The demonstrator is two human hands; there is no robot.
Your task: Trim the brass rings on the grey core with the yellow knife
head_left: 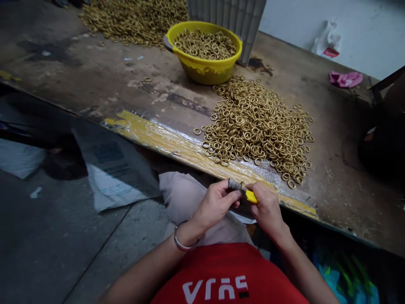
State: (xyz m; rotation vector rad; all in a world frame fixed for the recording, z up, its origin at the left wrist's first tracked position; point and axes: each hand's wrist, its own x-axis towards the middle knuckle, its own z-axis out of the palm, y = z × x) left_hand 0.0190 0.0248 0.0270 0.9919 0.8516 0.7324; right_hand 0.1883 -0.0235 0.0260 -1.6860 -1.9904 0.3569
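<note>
Just off the table's front edge, my two hands meet over my lap. My left hand (218,202) is closed, with thumb and forefinger pinching a small brass-coloured ring (242,185); grey wrapping covers the forefinger's tip. In the fist of my right hand (267,206) is a yellow-handled tool (251,196), its working end against the ring and mostly hidden by the fingers. Beyond both hands, a loose heap of brass-coloured rings (259,122) spreads over the table.
A yellow basin (205,69) full of rings stands behind the heap, before a grey ribbed crate (229,17). More rings (136,21) lie at the far left. Yellow tape (177,141) lines the table edge. A pink cloth (345,79) is at right; a white sack (117,169) stands below.
</note>
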